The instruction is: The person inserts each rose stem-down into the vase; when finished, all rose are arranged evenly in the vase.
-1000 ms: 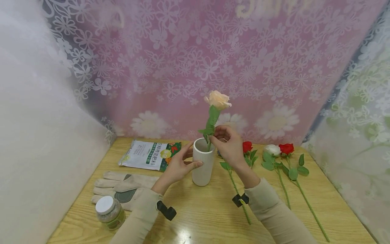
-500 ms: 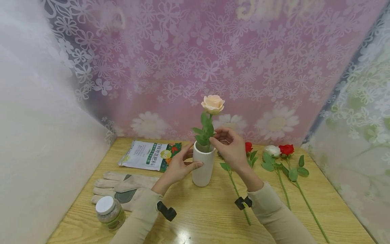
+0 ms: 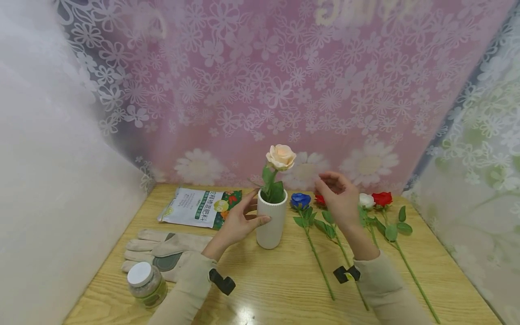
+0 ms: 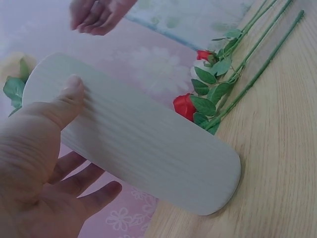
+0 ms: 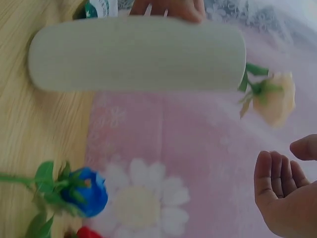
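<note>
A white ribbed vase (image 3: 271, 225) stands upright on the wooden table. My left hand (image 3: 239, 221) holds its side, thumb in front and fingers round the far left; the left wrist view shows the thumb pressed on the vase (image 4: 143, 144). A peach rose (image 3: 281, 157) stands in the vase, bloom and leaves above the rim, lower stem hidden inside. To the right, my right hand (image 3: 340, 201) hangs in the air above the laid-out roses. Its fingers are loosely bent and hold nothing, as the right wrist view also shows. A blue rose (image 3: 300, 201) lies nearest the vase.
A red rose (image 3: 320, 200), partly behind my right hand, a white rose (image 3: 367, 201) and another red rose (image 3: 382, 198) lie to the right. At left are a fertilizer bag (image 3: 199, 207), work gloves (image 3: 166, 250) and a white-lidded jar (image 3: 147, 284). A floral backdrop (image 3: 243, 90) rises behind.
The peach rose has sunk lower into the vase and turned. My right hand has let go of it and moved right, uncovering the blue rose. The left hand has stayed on the vase.
</note>
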`<state>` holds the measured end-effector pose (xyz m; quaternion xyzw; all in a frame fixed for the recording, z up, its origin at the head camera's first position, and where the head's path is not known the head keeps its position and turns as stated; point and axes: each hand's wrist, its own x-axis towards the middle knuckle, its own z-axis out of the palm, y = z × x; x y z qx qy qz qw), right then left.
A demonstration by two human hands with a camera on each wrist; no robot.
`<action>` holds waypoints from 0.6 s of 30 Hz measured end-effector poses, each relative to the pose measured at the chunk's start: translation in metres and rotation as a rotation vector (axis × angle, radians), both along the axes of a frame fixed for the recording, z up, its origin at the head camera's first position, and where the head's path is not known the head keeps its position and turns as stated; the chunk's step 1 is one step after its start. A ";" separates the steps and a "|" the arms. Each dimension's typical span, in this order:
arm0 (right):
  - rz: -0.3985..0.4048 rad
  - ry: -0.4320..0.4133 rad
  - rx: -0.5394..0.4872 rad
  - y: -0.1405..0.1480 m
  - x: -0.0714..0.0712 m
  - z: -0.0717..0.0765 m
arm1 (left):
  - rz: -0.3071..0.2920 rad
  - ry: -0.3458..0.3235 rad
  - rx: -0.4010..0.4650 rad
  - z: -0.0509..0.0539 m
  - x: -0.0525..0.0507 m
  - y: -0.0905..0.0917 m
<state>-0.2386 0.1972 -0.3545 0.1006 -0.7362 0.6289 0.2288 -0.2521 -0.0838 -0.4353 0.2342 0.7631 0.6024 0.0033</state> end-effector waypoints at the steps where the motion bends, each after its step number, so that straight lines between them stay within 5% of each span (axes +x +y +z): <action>1: -0.005 -0.019 -0.009 0.007 0.001 -0.002 | -0.001 -0.003 0.004 0.000 0.000 0.000; 18: -0.049 -0.181 -0.226 0.115 0.010 -0.041 | 0.009 -0.029 0.007 0.003 -0.001 0.009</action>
